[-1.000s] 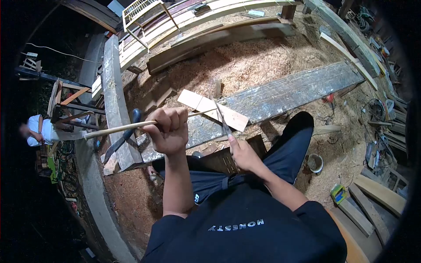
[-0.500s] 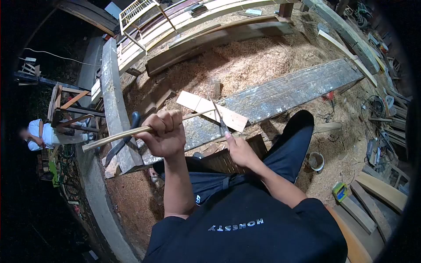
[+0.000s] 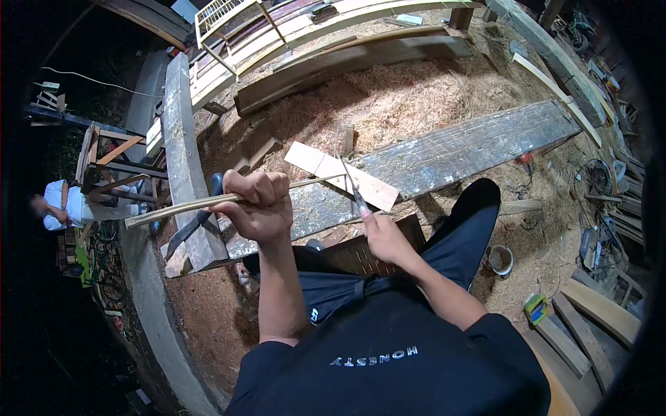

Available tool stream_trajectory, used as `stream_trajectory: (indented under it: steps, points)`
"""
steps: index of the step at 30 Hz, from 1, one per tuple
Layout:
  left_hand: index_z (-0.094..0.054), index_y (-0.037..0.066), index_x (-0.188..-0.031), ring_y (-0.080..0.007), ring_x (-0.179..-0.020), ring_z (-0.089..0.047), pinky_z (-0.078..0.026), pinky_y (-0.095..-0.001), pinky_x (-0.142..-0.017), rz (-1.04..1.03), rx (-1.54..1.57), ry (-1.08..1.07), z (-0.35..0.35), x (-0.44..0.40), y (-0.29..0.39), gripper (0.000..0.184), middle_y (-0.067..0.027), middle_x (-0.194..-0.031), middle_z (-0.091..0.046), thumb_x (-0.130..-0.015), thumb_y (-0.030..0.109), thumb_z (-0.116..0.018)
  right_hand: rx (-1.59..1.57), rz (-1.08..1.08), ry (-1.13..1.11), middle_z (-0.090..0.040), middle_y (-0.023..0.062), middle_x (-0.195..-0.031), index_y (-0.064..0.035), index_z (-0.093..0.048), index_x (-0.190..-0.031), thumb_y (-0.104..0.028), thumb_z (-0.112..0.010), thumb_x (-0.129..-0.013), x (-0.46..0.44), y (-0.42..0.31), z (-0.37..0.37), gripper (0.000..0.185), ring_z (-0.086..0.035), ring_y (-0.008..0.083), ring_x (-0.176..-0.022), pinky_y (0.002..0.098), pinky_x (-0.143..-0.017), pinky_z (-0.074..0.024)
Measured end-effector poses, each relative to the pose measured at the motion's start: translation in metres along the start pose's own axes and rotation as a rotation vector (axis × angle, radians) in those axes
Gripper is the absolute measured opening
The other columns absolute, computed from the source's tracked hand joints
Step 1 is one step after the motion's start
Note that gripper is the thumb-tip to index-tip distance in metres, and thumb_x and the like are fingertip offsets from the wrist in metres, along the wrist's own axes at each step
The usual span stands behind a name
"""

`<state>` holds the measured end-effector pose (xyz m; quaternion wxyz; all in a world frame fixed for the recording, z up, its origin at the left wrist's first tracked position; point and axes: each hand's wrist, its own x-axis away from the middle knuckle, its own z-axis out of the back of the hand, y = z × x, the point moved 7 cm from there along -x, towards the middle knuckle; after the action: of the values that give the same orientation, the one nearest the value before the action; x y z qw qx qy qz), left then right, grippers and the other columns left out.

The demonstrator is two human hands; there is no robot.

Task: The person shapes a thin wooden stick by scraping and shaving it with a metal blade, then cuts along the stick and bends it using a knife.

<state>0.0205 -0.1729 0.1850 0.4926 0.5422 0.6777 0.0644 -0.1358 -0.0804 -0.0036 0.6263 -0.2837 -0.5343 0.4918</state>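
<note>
My left hand [image 3: 257, 208] is wrapped round a thin wooden stick [image 3: 170, 211], raised over the left part of the worn plank bench [image 3: 458, 156]. The stick's thin end points right, to a pale wooden board [image 3: 374, 188] lying across the bench. In my right hand [image 3: 385, 239] is a knife [image 3: 355, 191], closed round its handle, with the blade over the board close to the stick's tip. Whether blade and stick touch is too small to tell. A dark-handled blade [image 3: 184, 232] rests on the beam to the left of my left hand.
A thick beam [image 3: 182, 139] runs along the left side of the bench. Wood shavings [image 3: 416, 90] cover the ground behind. A bucket [image 3: 500, 260] stands to the right of my knee. At the far left is a person in white [image 3: 59, 201]. Timber pieces [image 3: 603, 312] lie lower right.
The stick's thick end has swung a little lower and left than a second ago. Both hands keep nearly the same places, and the view has shifted slightly.
</note>
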Motion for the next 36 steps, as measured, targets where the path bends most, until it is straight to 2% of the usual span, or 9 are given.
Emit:
stream_trajectory:
  steps: [2,4,5,10,12,22,26,29,36]
  points:
    - [-0.031,0.012,-0.071,-0.0088,-0.049,-0.013,-0.015,-0.0285,-0.047,0.005,-0.049,0.041,0.000,0.001,-0.003,0.055,0.0031,-0.055,-0.021,-0.096,0.060,-0.043,-0.082,0.063,-0.026,-0.048,0.0156,-0.057,0.0038,-0.051,-0.074,-0.044,-0.034,-0.104,0.014,-0.018,-0.004,0.059,-0.046,0.0269,-0.054,0.0431,-0.056,-0.0398]
    - [-0.031,0.012,-0.069,-0.0093,-0.049,-0.014,-0.016,-0.0286,-0.047,-0.012,-0.093,0.084,0.004,0.001,-0.003,0.057,0.0025,-0.056,-0.023,-0.096,0.061,-0.042,-0.133,0.169,0.072,-0.057,0.0317,-0.071,0.0066,-0.056,-0.074,-0.045,-0.037,-0.103,0.017,-0.033,-0.003,0.062,-0.058,0.0502,-0.075,0.0521,-0.065,-0.0439]
    - [-0.030,0.012,-0.068,-0.0098,-0.049,-0.015,-0.016,-0.0288,-0.048,-0.026,-0.069,0.133,0.013,0.000,-0.003,0.058,0.0019,-0.057,-0.024,-0.096,0.062,-0.041,-0.093,0.172,0.091,-0.057,0.0318,-0.071,0.0065,-0.056,-0.075,-0.045,-0.037,-0.103,0.014,-0.028,-0.006,0.062,-0.058,0.0506,-0.075,0.0520,-0.065,-0.0438]
    - [-0.028,0.013,-0.065,-0.0111,-0.050,-0.013,-0.015,-0.0300,-0.050,-0.017,-0.080,0.152,0.018,0.005,-0.001,0.062,0.0023,-0.054,-0.018,-0.095,0.066,-0.036,-0.048,0.072,0.029,-0.057,0.0323,-0.071,0.0066,-0.057,-0.077,-0.043,-0.036,-0.103,0.011,-0.019,-0.005,0.060,-0.059,0.0505,-0.076,0.0522,-0.066,-0.0443]
    - [-0.027,0.012,-0.065,-0.0111,-0.050,-0.012,-0.013,-0.0303,-0.050,-0.015,-0.114,0.161,0.015,0.008,-0.002,0.063,0.0027,-0.053,-0.016,-0.095,0.067,-0.035,-0.043,0.156,0.147,-0.046,0.0172,-0.058,0.0041,-0.048,-0.073,-0.041,-0.035,-0.105,0.015,-0.014,-0.005,0.057,-0.047,0.0291,-0.055,0.0437,-0.058,-0.0400]
    - [-0.026,0.013,-0.066,-0.0106,-0.051,-0.011,-0.013,-0.0303,-0.049,-0.061,-0.095,0.221,0.013,0.011,-0.001,0.062,0.0032,-0.055,-0.016,-0.095,0.068,-0.031,-0.067,0.025,0.049,-0.045,0.0174,-0.059,0.0035,-0.048,-0.074,-0.045,-0.034,-0.104,0.010,-0.007,-0.002,0.058,-0.045,0.0276,-0.056,0.0431,-0.058,-0.0397]
    - [-0.026,0.014,-0.066,-0.0098,-0.051,-0.011,-0.014,-0.0287,-0.048,-0.095,-0.124,0.317,0.016,0.015,0.001,0.062,0.0040,-0.056,-0.015,-0.095,0.067,-0.031,-0.157,0.236,0.124,-0.046,0.0215,-0.061,0.0035,-0.049,-0.076,-0.038,-0.036,-0.104,0.030,-0.035,-0.016,0.052,-0.044,0.0369,-0.057,0.0456,-0.059,-0.0396]
    - [-0.026,0.012,-0.066,-0.0088,-0.050,-0.011,-0.014,-0.0269,-0.046,-0.115,-0.115,0.329,0.019,0.017,0.003,0.063,0.0040,-0.056,-0.015,-0.095,0.069,-0.027,-0.103,0.152,0.148,-0.047,0.0237,-0.062,0.0047,-0.049,-0.078,-0.039,-0.036,-0.104,0.009,-0.006,-0.014,0.053,-0.045,0.0401,-0.059,0.0468,-0.059,-0.0395]
    - [-0.026,0.012,-0.066,-0.0088,-0.049,-0.011,-0.014,-0.0269,-0.046,-0.115,-0.128,0.307,0.017,0.018,0.002,0.063,0.0040,-0.056,-0.015,-0.095,0.069,-0.028,-0.054,0.124,0.163,-0.047,0.0224,-0.061,0.0060,-0.048,-0.076,-0.042,-0.034,-0.104,0.005,-0.006,-0.010,0.057,-0.047,0.0341,-0.058,0.0454,-0.060,-0.0404]
